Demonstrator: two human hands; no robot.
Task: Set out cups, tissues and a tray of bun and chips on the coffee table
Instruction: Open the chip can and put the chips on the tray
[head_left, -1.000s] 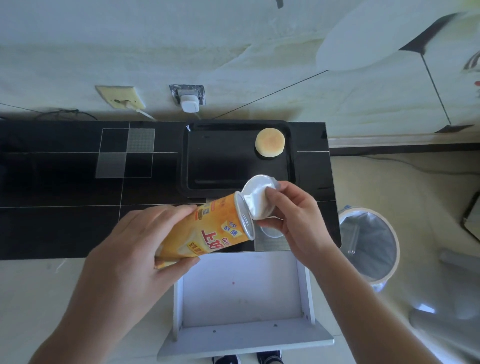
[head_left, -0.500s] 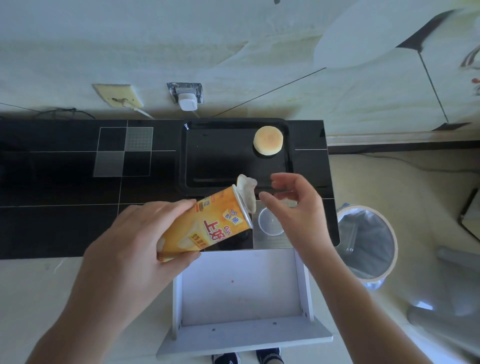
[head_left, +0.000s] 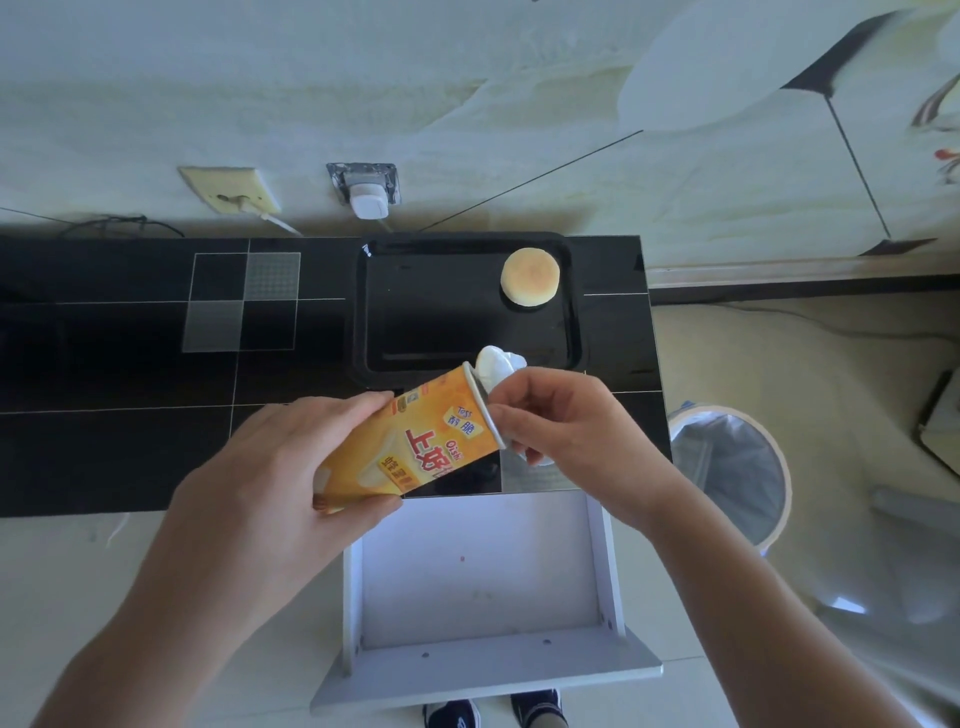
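— Chips can: orange-yellow tube with red lettering, tilted mouth-up toward the black tray, held above the near edge of the tabletop. What could go wrong?

— The white seal at its mouth looks peeled up. A sharper tilt could spill chips onto the tabletop short of the tray, or into the open drawer below.

— And the grips?

— The left hand is wrapped around the can's lower body, fingers closed on it. The right hand sits at the rim, fingertips pinched on something there, probably the seal; a hard tug could jerk the can.

— The rest?

— A round golden bun lies in the tray's far right corner. A lined bin stands right of the tabletop.
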